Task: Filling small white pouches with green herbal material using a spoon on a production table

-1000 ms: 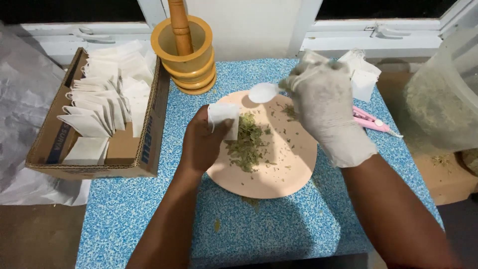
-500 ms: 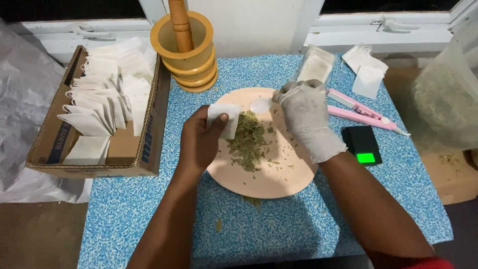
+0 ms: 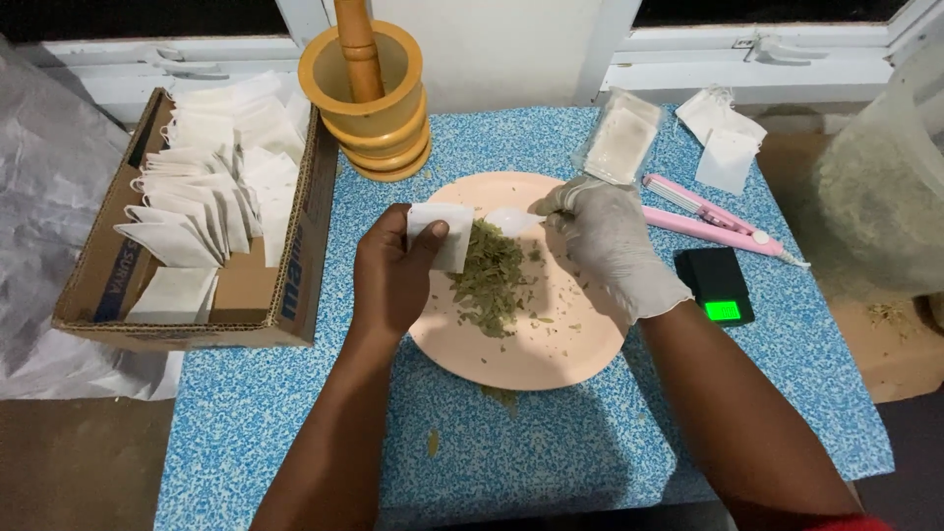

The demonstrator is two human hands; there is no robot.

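My left hand [image 3: 395, 272] pinches a small white paper sachet [image 3: 442, 232] over the left rim of a peach plate [image 3: 551, 349]. A heap of dried green leaves [image 3: 489, 278] lies on the plate beside the sachet. My right hand [image 3: 610, 241], in a white glove, holds a white plastic spoon [image 3: 514, 219] with its bowl at the top of the leaf heap, close to the sachet's mouth.
A cardboard box [image 3: 246, 295] of white sachets stands at the left. A wooden mortar with pestle [image 3: 372, 93] is at the back. A clear packet [image 3: 621, 138], loose sachets [image 3: 728, 152], a pink sealer [image 3: 713, 221] and a small black scale [image 3: 718, 285] lie right. A big plastic bag [image 3: 885, 197] of leaves stands far right.
My gloved right hand has come down from above the plate and moved left, bringing the spoon to the leaf heap by the sachet. The left hand has stayed put.
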